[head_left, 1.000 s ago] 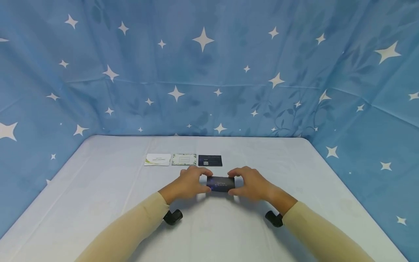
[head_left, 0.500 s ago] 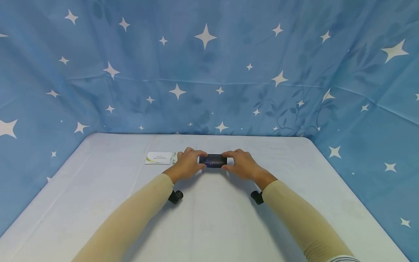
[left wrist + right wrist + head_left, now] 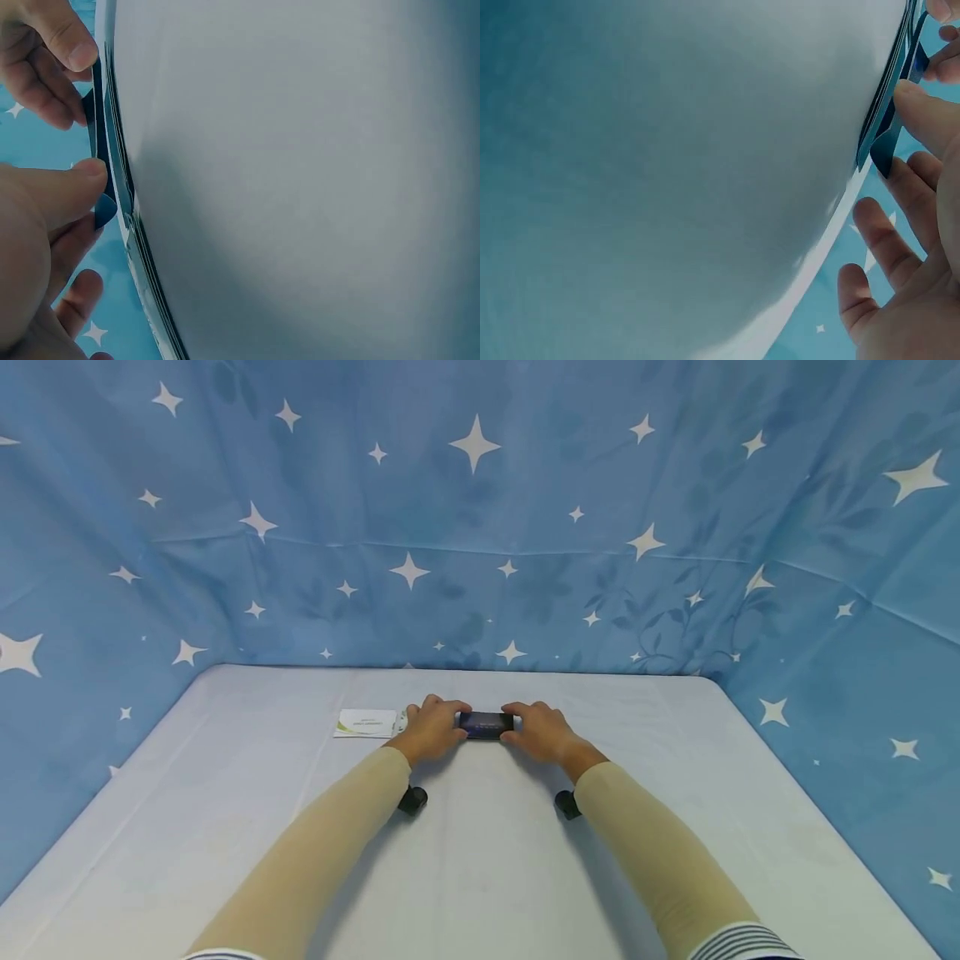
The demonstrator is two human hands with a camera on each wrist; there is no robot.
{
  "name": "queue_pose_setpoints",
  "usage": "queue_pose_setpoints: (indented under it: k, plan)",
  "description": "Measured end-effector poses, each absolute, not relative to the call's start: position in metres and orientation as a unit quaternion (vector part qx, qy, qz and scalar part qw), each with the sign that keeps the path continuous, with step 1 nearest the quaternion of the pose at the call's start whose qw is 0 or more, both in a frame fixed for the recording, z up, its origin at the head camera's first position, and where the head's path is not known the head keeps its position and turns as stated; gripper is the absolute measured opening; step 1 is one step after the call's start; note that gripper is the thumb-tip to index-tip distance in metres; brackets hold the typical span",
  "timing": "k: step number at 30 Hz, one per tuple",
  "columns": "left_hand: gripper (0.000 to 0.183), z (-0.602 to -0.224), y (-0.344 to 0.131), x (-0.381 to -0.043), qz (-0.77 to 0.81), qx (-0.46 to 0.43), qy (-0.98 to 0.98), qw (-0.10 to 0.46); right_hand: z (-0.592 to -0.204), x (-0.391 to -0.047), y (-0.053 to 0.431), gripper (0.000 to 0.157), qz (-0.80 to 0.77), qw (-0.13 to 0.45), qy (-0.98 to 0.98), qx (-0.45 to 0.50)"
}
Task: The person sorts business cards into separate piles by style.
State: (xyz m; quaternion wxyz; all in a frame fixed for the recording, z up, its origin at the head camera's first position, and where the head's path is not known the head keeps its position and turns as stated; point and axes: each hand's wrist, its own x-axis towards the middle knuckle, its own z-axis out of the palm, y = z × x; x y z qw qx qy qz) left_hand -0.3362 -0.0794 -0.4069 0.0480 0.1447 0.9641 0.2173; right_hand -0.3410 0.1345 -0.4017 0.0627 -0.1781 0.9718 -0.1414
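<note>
A dark printed card [image 3: 486,727] lies across between my two hands near the back of the table. My left hand [image 3: 431,728] pinches its left end between thumb and fingers, and my right hand [image 3: 542,732] pinches the right end. In the right wrist view the card [image 3: 884,148] looks bent at its corner, close over a low stack of thin cards [image 3: 885,90]. The left wrist view likewise has the stack [image 3: 118,135] under the pinched card [image 3: 106,211]. From the head, the held card covers that stack.
Left of my left hand lie a white card stack [image 3: 365,723] with a green curve and a leaf-bordered card [image 3: 401,722], partly covered by the hand. The white table [image 3: 480,843] ends at a blue starry curtain [image 3: 450,527]. Black wrist cameras [image 3: 413,800] hang below both sleeves.
Both hands have carried the dark card away from me and slightly left, over the dark card stack at the back. In the last half second they moved only a little, drawing slightly closer together.
</note>
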Motion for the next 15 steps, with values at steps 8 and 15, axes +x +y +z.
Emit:
queue_pose_setpoints:
  k: [8,15]
  plan:
    - [0.049,-0.4068,-0.0782,-0.3397,0.206,0.14,0.966,0.065,-0.405,-0.3455,0.1326,0.059,-0.165,0.083,0.968,-0.17]
    - [0.054,-0.4092,-0.0776,-0.3433,0.195,0.134,0.969,0.076,-0.4065,-0.3465,0.1324,0.06,-0.187,0.098,0.967,-0.145]
